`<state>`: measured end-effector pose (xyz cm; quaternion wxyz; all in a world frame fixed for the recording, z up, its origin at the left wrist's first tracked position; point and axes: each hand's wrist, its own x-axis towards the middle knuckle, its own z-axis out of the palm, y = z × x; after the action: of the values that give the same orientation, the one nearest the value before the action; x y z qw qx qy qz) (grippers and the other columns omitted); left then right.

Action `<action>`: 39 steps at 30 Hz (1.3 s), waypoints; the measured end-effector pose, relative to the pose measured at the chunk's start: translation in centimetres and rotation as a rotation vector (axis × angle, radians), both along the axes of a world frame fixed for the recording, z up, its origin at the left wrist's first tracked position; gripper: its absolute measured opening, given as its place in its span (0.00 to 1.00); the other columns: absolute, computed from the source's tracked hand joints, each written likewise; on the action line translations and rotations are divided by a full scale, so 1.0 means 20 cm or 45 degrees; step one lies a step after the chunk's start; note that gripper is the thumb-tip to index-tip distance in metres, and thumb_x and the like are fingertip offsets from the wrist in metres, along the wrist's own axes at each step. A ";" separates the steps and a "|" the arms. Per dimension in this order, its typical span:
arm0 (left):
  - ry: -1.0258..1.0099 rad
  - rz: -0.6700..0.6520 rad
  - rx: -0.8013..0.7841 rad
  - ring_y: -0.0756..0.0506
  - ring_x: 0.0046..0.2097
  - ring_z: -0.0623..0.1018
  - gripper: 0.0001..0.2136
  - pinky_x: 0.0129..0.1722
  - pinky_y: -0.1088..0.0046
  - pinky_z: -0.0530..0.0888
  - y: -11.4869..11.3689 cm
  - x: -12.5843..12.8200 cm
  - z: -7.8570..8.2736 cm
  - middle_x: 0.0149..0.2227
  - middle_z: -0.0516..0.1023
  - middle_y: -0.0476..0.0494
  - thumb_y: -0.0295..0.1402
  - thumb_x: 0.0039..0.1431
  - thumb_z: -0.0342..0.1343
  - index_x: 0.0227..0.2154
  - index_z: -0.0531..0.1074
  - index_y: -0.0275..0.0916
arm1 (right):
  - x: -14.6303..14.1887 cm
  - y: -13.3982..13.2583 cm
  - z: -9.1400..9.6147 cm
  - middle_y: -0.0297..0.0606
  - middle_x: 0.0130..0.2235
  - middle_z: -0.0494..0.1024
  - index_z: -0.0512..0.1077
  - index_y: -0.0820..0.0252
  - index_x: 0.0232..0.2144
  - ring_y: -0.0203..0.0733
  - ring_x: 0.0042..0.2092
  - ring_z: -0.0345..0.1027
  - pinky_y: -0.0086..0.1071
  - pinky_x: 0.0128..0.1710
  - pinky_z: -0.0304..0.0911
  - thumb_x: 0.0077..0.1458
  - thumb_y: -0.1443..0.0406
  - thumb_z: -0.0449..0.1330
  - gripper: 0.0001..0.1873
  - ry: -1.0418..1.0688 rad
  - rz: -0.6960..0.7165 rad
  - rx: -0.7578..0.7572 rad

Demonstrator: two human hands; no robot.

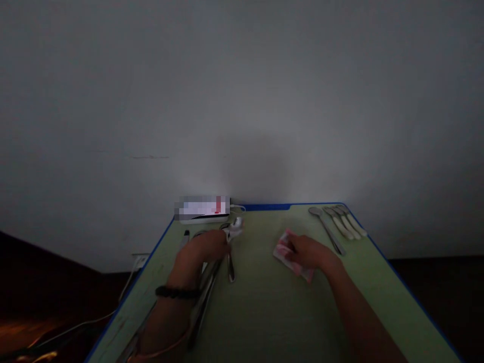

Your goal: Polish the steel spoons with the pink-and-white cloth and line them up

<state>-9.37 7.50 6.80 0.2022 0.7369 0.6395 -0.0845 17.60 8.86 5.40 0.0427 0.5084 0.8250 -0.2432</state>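
My left hand (212, 246) is over the left half of the table, with its fingers closed on a shiny metal utensil (235, 228). Its bright, blurred head, perhaps a spoon's, shows beyond my fingertips. Beneath and around that hand lie several long metal utensils (206, 305), partly covered by my wrist. A dark, narrow handle (231, 267) points toward me just right of the fingers. On the other side, my right hand (308, 251) pinches a folded pink and white cloth (282, 250) at the tabletop.
At the right edge lie a long metal spoon (327, 231) and several spoons with cream handles (342, 227). A phone-like device (204, 209) with a lit screen and a white cable (238, 207) stands at the back left. A wall (264, 126) rises behind the blue-edged green table (260, 312).
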 end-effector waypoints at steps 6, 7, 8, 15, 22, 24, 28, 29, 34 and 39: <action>-0.246 -0.175 0.095 0.48 0.30 0.75 0.11 0.28 0.75 0.68 -0.11 0.07 0.18 0.29 0.75 0.45 0.33 0.63 0.40 0.31 0.67 0.37 | 0.11 0.01 0.12 0.35 0.30 0.71 0.66 0.61 0.30 0.36 0.31 0.63 0.28 0.31 0.56 0.51 0.62 0.55 0.07 0.555 -0.030 0.043; -0.288 -0.196 0.114 0.48 0.30 0.74 0.12 0.28 0.75 0.67 -0.12 0.09 0.21 0.28 0.75 0.46 0.34 0.63 0.39 0.31 0.65 0.37 | 0.12 0.01 0.15 0.33 0.29 0.70 0.65 0.61 0.29 0.35 0.30 0.62 0.28 0.30 0.56 0.51 0.61 0.55 0.08 0.687 -0.069 0.045; -0.347 -0.223 0.137 0.49 0.28 0.74 0.12 0.28 0.75 0.67 -0.14 0.12 0.23 0.26 0.74 0.47 0.34 0.64 0.38 0.32 0.65 0.38 | 0.13 0.00 0.18 0.32 0.28 0.69 0.65 0.61 0.28 0.34 0.29 0.61 0.28 0.29 0.56 0.51 0.59 0.56 0.09 0.831 -0.112 0.040; -0.528 -0.260 0.474 0.48 0.30 0.71 0.12 0.29 0.73 0.65 -0.19 0.27 0.34 0.29 0.71 0.48 0.37 0.65 0.37 0.36 0.63 0.39 | 0.13 -0.05 0.33 0.33 0.35 0.73 0.65 0.54 0.40 0.35 0.33 0.66 0.32 0.34 0.64 0.49 0.57 0.60 0.16 1.901 -0.527 -0.274; -0.422 -0.234 0.591 0.47 0.29 0.73 0.12 0.28 0.72 0.65 -0.18 0.33 0.32 0.27 0.73 0.47 0.36 0.65 0.37 0.37 0.64 0.39 | 0.12 -0.13 0.42 0.34 0.38 0.73 0.67 0.54 0.38 0.36 0.36 0.67 0.30 0.34 0.65 0.51 0.61 0.58 0.10 1.982 -0.351 -0.201; -0.373 -0.260 0.600 0.46 0.31 0.74 0.12 0.30 0.72 0.65 -0.19 0.33 0.30 0.29 0.74 0.46 0.36 0.65 0.37 0.38 0.65 0.39 | 0.12 -0.18 0.45 0.35 0.40 0.73 0.68 0.56 0.35 0.38 0.40 0.68 0.32 0.38 0.65 0.51 0.62 0.59 0.07 1.690 -0.194 -0.155; -0.241 -0.330 0.590 0.45 0.29 0.75 0.11 0.27 0.72 0.65 -0.20 0.32 0.29 0.28 0.76 0.43 0.33 0.63 0.39 0.37 0.67 0.38 | 0.09 -0.26 0.49 0.37 0.55 0.65 0.71 0.56 0.34 0.43 0.57 0.54 0.40 0.56 0.50 0.55 0.60 0.55 0.08 1.080 0.126 0.078; -0.213 -0.341 0.583 0.45 0.28 0.75 0.11 0.26 0.72 0.64 -0.20 0.32 0.29 0.28 0.76 0.43 0.33 0.63 0.40 0.37 0.67 0.38 | 0.08 -0.26 0.49 0.36 0.55 0.64 0.71 0.56 0.34 0.43 0.58 0.53 0.40 0.58 0.47 0.57 0.59 0.52 0.10 0.984 0.144 0.159; -0.134 -0.386 0.578 0.44 0.28 0.76 0.15 0.25 0.72 0.64 -0.22 0.34 0.30 0.28 0.77 0.44 0.36 0.64 0.38 0.38 0.70 0.41 | -0.02 -0.24 0.44 0.40 0.44 0.72 0.68 0.56 0.43 0.43 0.47 0.63 0.41 0.49 0.57 0.57 0.61 0.52 0.13 0.682 -0.145 0.619; -0.098 -0.408 0.523 0.45 0.28 0.75 0.18 0.26 0.72 0.65 -0.26 0.34 0.31 0.27 0.77 0.44 0.39 0.64 0.38 0.34 0.73 0.41 | -0.07 -0.23 0.39 0.40 0.48 0.67 0.70 0.55 0.39 0.46 0.51 0.57 0.42 0.50 0.53 0.49 0.64 0.61 0.12 0.485 0.032 0.722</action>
<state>-2.62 2.32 13.05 0.0566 0.8571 0.5102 0.0443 16.27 4.29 13.28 -0.2522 0.4352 0.8591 -0.0943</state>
